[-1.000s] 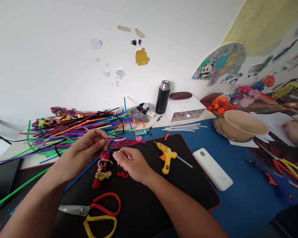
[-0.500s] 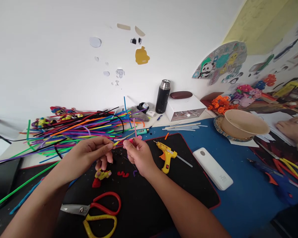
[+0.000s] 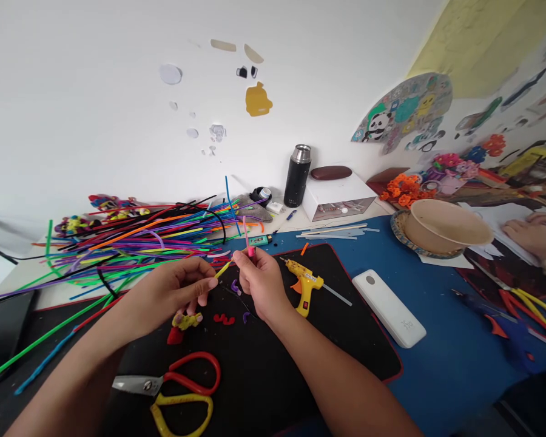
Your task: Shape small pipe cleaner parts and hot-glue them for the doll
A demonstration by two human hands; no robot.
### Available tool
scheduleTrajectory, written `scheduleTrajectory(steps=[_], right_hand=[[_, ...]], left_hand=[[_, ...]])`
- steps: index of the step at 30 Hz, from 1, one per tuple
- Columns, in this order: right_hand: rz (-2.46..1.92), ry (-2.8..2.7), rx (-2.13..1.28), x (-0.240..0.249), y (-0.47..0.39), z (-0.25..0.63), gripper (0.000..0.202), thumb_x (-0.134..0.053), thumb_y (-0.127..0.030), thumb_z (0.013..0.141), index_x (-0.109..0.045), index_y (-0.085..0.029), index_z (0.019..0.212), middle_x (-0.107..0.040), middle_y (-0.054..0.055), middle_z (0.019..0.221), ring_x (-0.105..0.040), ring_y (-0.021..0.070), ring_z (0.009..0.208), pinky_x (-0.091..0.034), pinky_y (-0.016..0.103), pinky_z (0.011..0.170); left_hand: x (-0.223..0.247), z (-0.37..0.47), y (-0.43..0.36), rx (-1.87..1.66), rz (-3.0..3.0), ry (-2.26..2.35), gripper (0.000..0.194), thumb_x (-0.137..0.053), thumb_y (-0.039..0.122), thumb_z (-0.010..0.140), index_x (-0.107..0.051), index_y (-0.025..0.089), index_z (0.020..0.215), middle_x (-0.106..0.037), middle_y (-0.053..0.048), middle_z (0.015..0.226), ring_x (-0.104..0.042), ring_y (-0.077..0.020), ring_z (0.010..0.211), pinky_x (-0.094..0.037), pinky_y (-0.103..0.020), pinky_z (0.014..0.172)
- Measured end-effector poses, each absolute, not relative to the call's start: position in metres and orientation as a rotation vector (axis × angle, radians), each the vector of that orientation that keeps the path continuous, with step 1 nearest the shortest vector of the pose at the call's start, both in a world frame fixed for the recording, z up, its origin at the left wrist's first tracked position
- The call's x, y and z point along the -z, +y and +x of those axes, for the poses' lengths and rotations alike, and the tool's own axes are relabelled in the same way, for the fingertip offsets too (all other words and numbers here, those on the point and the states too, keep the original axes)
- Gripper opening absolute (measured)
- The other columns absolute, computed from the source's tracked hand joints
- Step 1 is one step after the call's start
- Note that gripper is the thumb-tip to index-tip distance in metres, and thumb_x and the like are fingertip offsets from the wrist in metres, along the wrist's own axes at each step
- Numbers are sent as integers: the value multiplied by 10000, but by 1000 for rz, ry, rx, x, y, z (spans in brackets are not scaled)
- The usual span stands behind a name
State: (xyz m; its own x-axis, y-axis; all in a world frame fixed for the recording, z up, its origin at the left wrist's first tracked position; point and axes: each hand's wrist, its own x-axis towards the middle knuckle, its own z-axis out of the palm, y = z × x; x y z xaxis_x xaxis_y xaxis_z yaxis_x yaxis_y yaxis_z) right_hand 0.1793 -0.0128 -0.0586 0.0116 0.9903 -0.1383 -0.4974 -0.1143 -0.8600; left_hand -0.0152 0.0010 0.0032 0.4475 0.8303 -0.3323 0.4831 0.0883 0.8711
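left grip (image 3: 175,295) pinched, right grip (image 3: 262,283) curled nearby, forearms (image 3: 330,361) angled inward

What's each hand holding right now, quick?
Left hand: closed, pinching a yellow strip.
Right hand: closed, holding a small pink piece; whether it grips the strip too, I can't tell.

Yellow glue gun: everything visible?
The yellow hot glue gun lies on its side on the black mat, right of the right hand. Plastic-looking body with dark smudges near the nozzle, small pale label, orange trigger, red switch on the handle. Nozzle points away and left; a translucent glue stick protrudes from the rear. No hand grips it.
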Motion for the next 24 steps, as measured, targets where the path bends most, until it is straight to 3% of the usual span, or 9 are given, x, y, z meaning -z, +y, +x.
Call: scheduleTrajectory(steps=[7,16,24], right_hand=[[-901,-815,-1563,61,-15,178,535,-823,-707,794,-546,-251,838,-327,-139,536,-247,73,436,-173,258,450],[-828,-1116,-1642,63,-25,173,627,-703,-837,862,-635,-214,829,-372,-88,623,-309,107,544,-236,279,524],[-1087,-1277,-1377,66,-27,174,496,-622,-602,996,-507,-226,692,-410,-64,636,-365,125,612,-277,302,593]], left_hand=[[-11,-14,5,-465,1551,1269,629,-764,821,814,-723,201,914,-705,-35,701,-668,-197,584,-540,-262,510],[-13,-16,5,-513,1538,1211,587,-790,777,834,-749,197,917,-704,-38,719,-650,-175,590,-564,-262,543],[-20,-13,1,-404,1526,1217,594,-745,794,853,-726,202,905,-676,-20,672,-622,-169,555,-505,-251,495]])
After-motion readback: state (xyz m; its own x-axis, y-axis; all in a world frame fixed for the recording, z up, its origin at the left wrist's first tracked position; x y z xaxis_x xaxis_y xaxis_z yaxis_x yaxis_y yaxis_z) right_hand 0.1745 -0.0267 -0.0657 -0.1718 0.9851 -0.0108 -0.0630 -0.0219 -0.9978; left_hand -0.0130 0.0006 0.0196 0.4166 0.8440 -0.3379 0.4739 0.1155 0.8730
